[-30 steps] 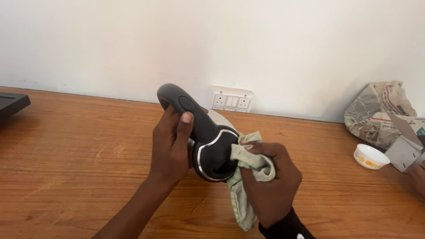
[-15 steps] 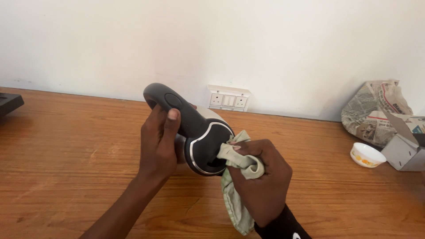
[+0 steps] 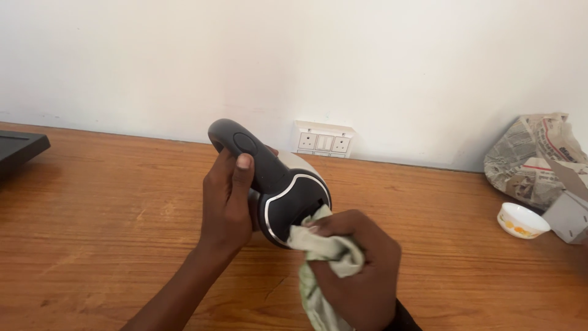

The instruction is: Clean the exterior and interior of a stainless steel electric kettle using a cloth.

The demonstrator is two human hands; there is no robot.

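My left hand [image 3: 225, 199] grips the dark handle of an electric kettle [image 3: 288, 193], which has a black lid with a silver rim and stands tilted over the wooden table [image 3: 110, 220]. A crumpled pale green cloth [image 3: 324, 257] is bunched in my right hand [image 3: 358, 270] and pressed against the lower edge of the kettle's lid. The kettle's steel body is mostly hidden behind the lid and my hands.
A white wall socket panel [image 3: 323, 140] sits on the wall behind the kettle. At the right are a small white bowl [image 3: 522, 220], crumpled newspaper [image 3: 533, 156] and a grey box [image 3: 571, 214]. A dark flat object [image 3: 18, 150] lies at the left edge.
My right hand has slid the cloth from the lid's right side down to its lower edge. The view has shifted slightly.
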